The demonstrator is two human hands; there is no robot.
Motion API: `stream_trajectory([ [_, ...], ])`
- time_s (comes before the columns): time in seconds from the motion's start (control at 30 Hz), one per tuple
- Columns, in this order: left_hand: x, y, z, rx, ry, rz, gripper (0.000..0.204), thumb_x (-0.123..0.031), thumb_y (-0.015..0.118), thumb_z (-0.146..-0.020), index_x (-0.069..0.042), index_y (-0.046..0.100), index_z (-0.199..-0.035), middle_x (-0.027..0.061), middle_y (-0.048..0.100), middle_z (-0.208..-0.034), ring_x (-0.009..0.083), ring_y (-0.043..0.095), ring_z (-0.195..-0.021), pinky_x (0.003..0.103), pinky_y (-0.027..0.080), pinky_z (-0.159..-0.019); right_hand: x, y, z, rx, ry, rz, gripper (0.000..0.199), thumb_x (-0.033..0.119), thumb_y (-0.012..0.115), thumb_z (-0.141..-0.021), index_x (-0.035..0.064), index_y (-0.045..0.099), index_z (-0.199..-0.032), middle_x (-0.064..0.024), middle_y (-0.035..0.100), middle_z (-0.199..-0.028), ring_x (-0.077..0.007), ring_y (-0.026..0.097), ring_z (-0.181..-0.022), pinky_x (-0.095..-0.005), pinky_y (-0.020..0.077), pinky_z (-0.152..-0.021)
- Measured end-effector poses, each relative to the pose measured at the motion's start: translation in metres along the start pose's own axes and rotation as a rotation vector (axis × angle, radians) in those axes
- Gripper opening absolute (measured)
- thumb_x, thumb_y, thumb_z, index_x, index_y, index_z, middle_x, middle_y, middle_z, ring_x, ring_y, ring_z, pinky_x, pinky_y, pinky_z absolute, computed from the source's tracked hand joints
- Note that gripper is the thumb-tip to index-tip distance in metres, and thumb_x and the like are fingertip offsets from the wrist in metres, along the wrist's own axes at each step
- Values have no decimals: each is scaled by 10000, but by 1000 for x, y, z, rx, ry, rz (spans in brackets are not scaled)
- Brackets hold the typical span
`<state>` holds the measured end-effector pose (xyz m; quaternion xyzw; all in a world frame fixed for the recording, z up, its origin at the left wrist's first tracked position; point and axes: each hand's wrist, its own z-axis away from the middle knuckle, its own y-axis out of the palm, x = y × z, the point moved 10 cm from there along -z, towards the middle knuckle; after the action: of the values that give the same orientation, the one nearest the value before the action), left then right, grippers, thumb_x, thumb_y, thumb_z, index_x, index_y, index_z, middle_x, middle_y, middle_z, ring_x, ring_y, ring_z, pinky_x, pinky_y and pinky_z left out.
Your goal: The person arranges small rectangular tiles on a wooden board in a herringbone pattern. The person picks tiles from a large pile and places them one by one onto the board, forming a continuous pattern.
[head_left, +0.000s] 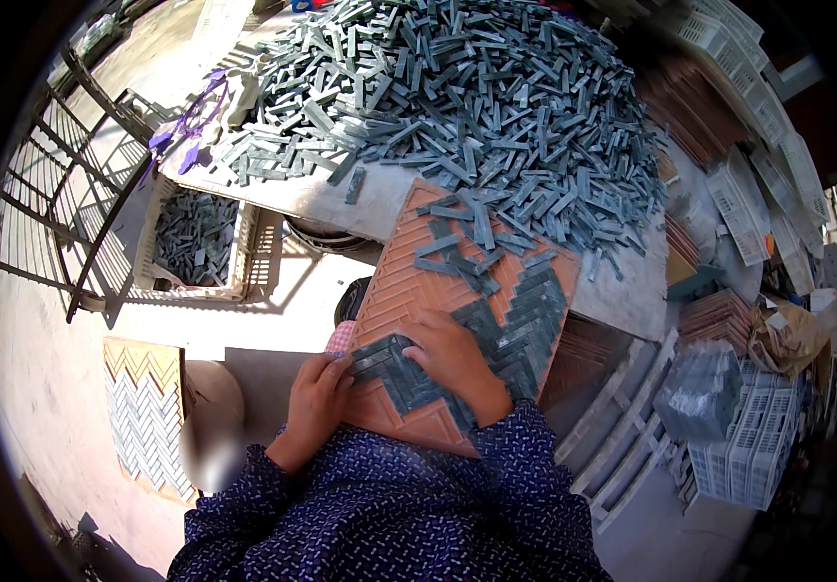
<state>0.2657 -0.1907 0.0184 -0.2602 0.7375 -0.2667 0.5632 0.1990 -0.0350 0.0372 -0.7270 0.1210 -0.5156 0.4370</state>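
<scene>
An orange tray [389, 301] with a moulded herringbone pattern lies tilted across my lap and against the table edge. Dark grey-green stone strips [525, 341] fill slots across its middle and right. Several loose strips [457, 254] lie heaped on its upper part. My right hand [452, 357] rests over the filled slots, thumb and forefinger closing around a strip tile [400, 344] at the laid area's left. At the tray's left edge, my left hand [317, 400] has its fingers pressed together; what lies between them is too small to make out.
A large pile of strips [457, 107] covers the table [331, 206]. At left stand a white crate [242, 254] of strips and another herringbone tray [147, 412] with pale strips. Stacked trays [695, 107] and white plastic crates [743, 436] stand at right. A curved metal rack [79, 213] is far left.
</scene>
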Motion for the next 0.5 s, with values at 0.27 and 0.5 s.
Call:
stream_trajectory([
  [0.27, -12, 1, 0, -1, 19, -97, 255, -35, 677, -724, -20, 587, -962, 124, 580, -986, 322, 562, -910, 403, 471, -772, -38, -83, 50, -456, 291, -122, 225, 45, 690, -768, 28, 629, -984, -115, 624, -881, -222, 621, -699, -317, 492, -624],
  [0.5, -5, 13, 0, 9, 78, -104, 227, -6, 654, -726, -36, 559, -930, 126, 577, -916, 327, 556, -862, 412, 460, -738, -105, -103, 190, -730, 621, -18, 71, 35, 659, -796, -5, 635, -850, -140, 620, -815, -234, 629, -634, -326, 490, -584],
])
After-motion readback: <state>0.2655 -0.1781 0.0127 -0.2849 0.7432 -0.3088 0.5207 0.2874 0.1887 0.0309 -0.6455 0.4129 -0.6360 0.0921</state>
